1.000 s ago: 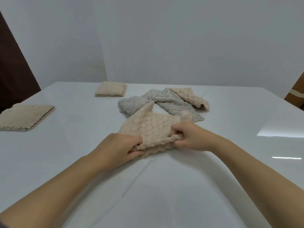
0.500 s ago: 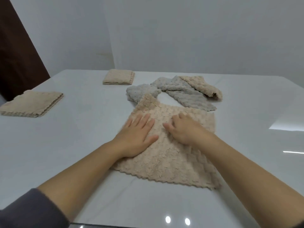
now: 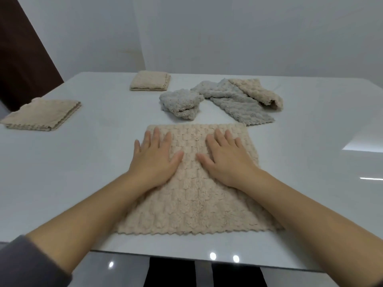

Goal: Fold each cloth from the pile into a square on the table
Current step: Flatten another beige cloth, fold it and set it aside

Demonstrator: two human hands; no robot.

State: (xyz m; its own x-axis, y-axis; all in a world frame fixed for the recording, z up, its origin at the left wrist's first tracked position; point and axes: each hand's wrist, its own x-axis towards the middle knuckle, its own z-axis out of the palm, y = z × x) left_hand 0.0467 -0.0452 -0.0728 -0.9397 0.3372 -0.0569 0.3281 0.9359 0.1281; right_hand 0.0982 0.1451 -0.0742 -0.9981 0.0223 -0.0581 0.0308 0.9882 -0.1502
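Observation:
A beige textured cloth [image 3: 192, 199] lies spread flat on the white table [image 3: 83, 162], its scalloped near edge close to the table's front edge. My left hand [image 3: 154, 160] rests palm down on the cloth's left side, fingers spread. My right hand [image 3: 226, 160] lies flat on its right side in the same way. Neither hand grips anything. Behind the cloth sits the pile: a crumpled grey cloth [image 3: 181, 103], a stretched grey cloth [image 3: 234, 102] and a rumpled beige cloth [image 3: 257, 91] on top of it.
A folded beige square [image 3: 150, 80] lies at the back of the table. A stack of folded beige cloths [image 3: 42, 113] sits at the left edge. Grey walls stand behind, with a dark panel [image 3: 20, 59] at the left.
Both hands let go of the cloth's pinched edge, and the cloth went from bunched to spread flat. The hands slid apart across it, palms down.

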